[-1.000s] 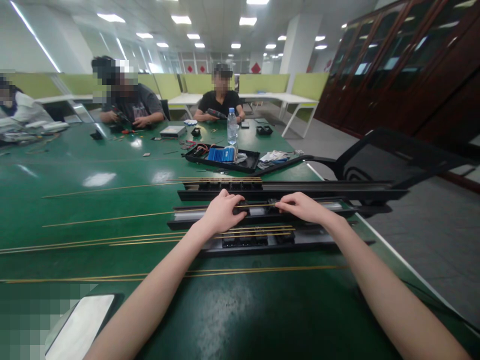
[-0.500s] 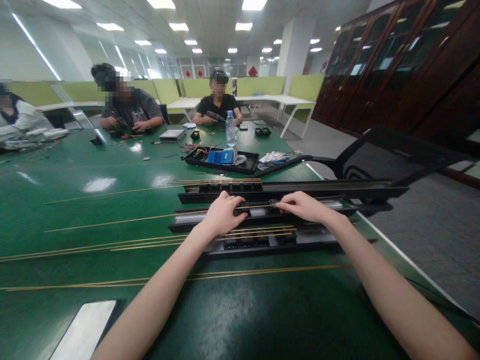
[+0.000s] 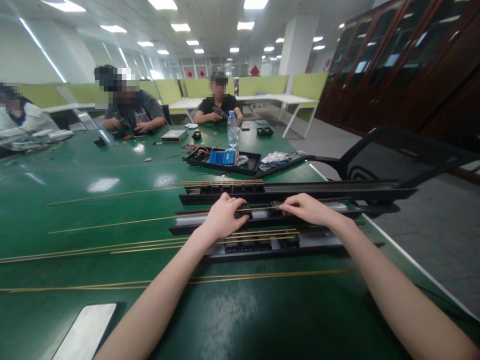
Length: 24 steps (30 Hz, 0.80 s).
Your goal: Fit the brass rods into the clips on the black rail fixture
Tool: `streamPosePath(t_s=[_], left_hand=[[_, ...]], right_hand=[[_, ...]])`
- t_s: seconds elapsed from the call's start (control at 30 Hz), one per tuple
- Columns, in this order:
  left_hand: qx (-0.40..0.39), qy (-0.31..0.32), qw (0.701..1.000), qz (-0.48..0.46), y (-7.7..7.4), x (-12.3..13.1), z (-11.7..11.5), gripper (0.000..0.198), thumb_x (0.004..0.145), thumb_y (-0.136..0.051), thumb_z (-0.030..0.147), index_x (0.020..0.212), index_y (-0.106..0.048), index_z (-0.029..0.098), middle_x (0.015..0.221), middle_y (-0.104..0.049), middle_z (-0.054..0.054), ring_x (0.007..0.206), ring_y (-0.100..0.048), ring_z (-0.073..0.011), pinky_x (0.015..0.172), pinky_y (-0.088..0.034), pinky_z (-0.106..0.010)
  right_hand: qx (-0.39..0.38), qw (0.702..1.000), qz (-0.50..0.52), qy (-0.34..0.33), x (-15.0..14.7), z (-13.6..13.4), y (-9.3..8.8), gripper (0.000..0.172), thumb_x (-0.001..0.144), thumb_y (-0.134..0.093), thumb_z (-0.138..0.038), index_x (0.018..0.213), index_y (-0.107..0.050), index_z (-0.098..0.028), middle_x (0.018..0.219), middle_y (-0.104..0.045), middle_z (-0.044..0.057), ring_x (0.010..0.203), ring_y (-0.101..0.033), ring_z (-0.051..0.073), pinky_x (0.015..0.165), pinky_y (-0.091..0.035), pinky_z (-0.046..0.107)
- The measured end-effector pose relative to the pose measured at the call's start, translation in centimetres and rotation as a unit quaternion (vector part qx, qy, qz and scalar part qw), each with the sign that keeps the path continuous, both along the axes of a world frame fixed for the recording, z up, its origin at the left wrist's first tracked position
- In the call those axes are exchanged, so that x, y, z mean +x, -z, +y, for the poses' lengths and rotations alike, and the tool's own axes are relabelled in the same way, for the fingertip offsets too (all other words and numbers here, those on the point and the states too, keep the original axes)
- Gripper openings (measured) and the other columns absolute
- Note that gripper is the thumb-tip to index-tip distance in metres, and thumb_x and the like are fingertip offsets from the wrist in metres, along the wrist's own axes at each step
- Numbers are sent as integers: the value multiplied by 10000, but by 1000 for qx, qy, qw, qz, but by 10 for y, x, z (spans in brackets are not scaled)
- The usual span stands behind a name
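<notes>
One brass rod [image 3: 150,220] lies left-to-right along the middle rail [image 3: 184,227], pinched by left hand [image 3: 223,218] and right hand [image 3: 305,208]

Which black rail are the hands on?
The middle rail: left hand and right hand both rest on it, not on the far rail or near rail.

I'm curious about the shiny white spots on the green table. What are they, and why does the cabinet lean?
Head view: the spots are ceiling lights mirrored in the glossy table; the wide lens slants the cabinet at the edge; left hand and right hand look sharp.
</notes>
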<state>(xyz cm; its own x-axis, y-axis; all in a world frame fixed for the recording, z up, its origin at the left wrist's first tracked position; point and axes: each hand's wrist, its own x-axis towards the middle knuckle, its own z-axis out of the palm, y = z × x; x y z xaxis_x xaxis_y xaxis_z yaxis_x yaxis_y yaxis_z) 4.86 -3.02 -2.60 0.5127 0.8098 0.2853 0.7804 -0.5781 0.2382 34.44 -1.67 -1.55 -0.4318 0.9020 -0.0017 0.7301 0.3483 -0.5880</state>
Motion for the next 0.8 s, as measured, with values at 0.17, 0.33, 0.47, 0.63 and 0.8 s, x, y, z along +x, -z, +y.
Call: streamPosePath(t_s=[0.17,0.33,0.47,0.63,0.8], left_hand=[[4,1,1000,4,2,1,1,420,871,-613,438,1222,-633,208,1013,-719,-64,1009,-502,-276,848,-482,-381],[1,2,1000,6,3,1,1,430,871,-609,443,1230,-635,209,997,-716,-64,1002,-508,-273,840,-487,-371],[-1,0,1000,9,3,2,0,428,874,-603,441,1236,-627,213,1000,-716,-59,1005,-504,-272,839,-488,-369],[3,3,1000,4,4,2,0,434,870,-607,441,1238,-630,213,990,-714,-63,1007,-502,-272,856,-489,-372],[2,-3,1000,7,4,2,0,447,865,-608,452,1241,-633,210,969,-710,-74,1004,-508,-276,843,-494,-379]], right_hand=[[-3,1000,9,-9,0,-2,-2,480,892,-515,-583,760,-735,-177,769,-748,48,735,-648,219,688,-437,298],[-12,1000,16,-2,0,-4,-2,495,878,-523,-606,794,-752,-175,787,-757,51,742,-653,223,690,-447,298],[-11,1000,22,-5,1,-3,0,499,876,-525,-608,752,-739,-175,774,-755,47,744,-652,222,698,-448,297],[-4,1000,18,-8,4,-1,3,484,885,-524,-591,740,-733,-179,773,-752,42,727,-646,220,692,-445,302],[0,1000,6,-13,5,-1,3,483,894,-517,-590,746,-734,-184,769,-750,43,734,-649,221,692,-447,301]])
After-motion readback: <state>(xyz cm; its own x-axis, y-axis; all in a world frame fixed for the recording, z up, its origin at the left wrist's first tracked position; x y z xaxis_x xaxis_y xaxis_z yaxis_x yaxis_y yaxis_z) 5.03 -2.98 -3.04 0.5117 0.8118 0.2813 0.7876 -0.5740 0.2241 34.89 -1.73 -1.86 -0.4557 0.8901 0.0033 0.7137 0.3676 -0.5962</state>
